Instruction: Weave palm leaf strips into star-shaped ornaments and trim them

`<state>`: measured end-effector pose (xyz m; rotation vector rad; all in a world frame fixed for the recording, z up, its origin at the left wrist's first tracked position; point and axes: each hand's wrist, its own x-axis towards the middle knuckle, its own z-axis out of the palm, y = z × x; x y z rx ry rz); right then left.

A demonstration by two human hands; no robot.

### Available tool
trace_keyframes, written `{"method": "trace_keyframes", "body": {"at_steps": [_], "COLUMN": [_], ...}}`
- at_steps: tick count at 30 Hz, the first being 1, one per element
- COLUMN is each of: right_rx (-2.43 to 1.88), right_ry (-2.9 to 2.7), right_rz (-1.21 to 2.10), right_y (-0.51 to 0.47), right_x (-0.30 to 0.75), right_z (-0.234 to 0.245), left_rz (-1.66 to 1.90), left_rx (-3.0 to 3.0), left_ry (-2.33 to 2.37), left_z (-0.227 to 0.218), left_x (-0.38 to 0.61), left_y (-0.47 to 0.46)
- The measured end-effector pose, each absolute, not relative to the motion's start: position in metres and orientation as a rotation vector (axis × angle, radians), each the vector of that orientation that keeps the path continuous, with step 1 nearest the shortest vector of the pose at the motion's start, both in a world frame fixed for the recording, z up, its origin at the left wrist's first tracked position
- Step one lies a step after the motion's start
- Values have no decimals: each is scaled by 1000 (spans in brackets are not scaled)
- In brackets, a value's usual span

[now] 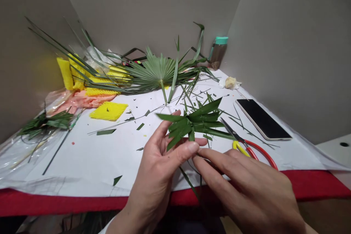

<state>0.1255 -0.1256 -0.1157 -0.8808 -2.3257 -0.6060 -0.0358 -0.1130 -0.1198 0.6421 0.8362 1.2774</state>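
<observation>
My left hand (156,168) holds a woven green palm-leaf piece (194,122) between thumb and fingers, its strips pointing out in several directions. My right hand (241,186) reaches in from the lower right, its fingertips against my left thumb. Thin dark palm strands (189,182) hang below the woven piece, next to those fingertips. Whether my right hand pinches them is hidden. Red-and-yellow-handled scissors (263,151) lie just beyond my right hand, on the white paper sheet (55,153).
A fan palm leaf (159,73) lies at the back, beside yellow foam netting (108,111) and pink netting (82,100). A smartphone (263,119) lies at the right, near a teal-capped bottle (218,53). Leaf scraps dot the sheet. Red cloth (55,203) edges the table.
</observation>
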Motion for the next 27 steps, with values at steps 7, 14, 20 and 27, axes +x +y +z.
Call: {"method": "trace_keyframes", "body": {"at_steps": [7, 14, 20, 27], "right_rx": [-862, -887, -840, -865], "right_ry": [-2306, -2314, -2355, -2438], "right_rz": [-459, -490, -518, -659], "right_y": [-123, -125, -125, -125], "right_x": [119, 116, 118, 114], "right_z": [-123, -119, -115, -105], "left_rz": [1203, 1199, 1262, 1272], "left_rx": [524, 621, 765, 753], "left_ry": [749, 886, 960, 970], "left_z": [-126, -128, -132, -131], "left_x": [-34, -35, -33, -34], "left_y": [-125, -126, -125, -127]}}
